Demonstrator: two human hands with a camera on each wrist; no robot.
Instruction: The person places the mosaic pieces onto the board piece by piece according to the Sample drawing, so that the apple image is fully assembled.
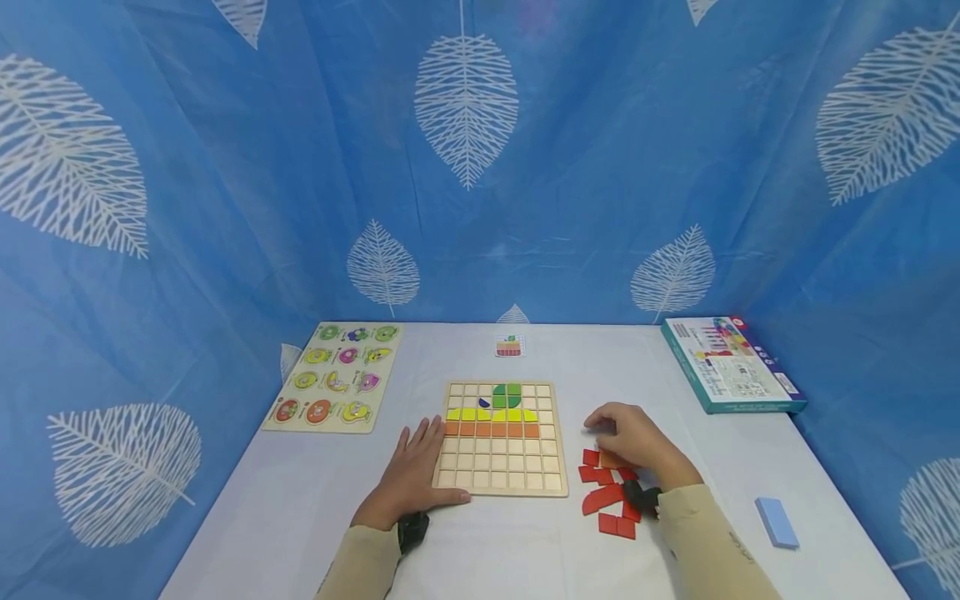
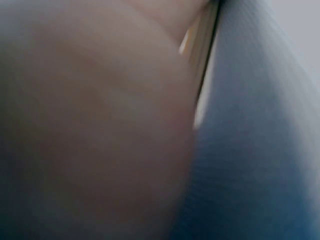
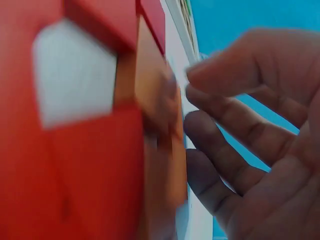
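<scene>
A wooden grid board (image 1: 498,475) lies mid-table, with green, yellow and orange tiles in its upper rows. My left hand (image 1: 415,471) lies flat on the table at the board's left edge, thumb along its front edge. In the left wrist view the left hand (image 2: 90,125) is a blur beside the board's edge (image 2: 200,60). My right hand (image 1: 630,437) hovers over a cluster of red pieces (image 1: 606,498) and an orange piece (image 1: 611,460) right of the board. In the right wrist view its fingers (image 3: 225,130) curl loosely beside the orange piece (image 3: 155,100) and the red pieces (image 3: 90,175), holding nothing.
A fruit peg puzzle (image 1: 333,377) lies at the back left. A small picture card (image 1: 509,346) sits behind the board, and a teal box (image 1: 731,364) at the back right. A light blue block (image 1: 776,522) lies near the right edge. Blue leaf-print curtain surrounds the table.
</scene>
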